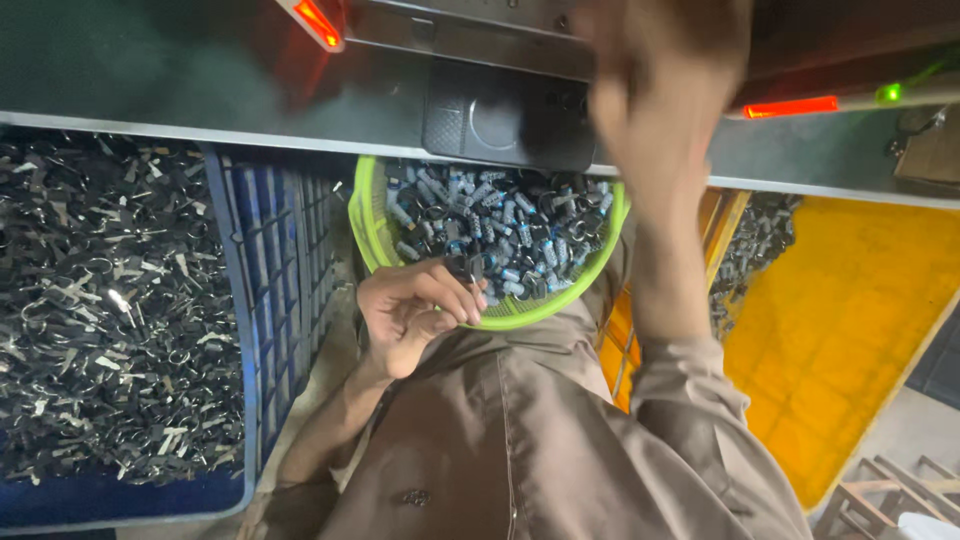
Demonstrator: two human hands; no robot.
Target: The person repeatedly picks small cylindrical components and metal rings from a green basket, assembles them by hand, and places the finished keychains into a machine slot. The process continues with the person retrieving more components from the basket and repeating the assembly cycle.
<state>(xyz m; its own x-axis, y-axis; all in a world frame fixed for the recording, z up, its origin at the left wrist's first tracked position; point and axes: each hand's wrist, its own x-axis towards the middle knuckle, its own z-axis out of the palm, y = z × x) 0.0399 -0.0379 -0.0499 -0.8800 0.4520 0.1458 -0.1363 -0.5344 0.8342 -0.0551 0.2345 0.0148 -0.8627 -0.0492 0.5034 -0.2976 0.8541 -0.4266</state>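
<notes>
Left hand (415, 310): pinching one small metal clip (473, 268) at the green basket (366, 215) rim; lifting it clear is avoiding snags.
Right hand (655, 95): raised, blurred; grip impossible to tell.

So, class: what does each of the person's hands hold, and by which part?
The left hand pinches a small dark metal part at its lower end, over the green basket. The right hand is raised and blurred; whether it holds anything cannot be told.
</notes>
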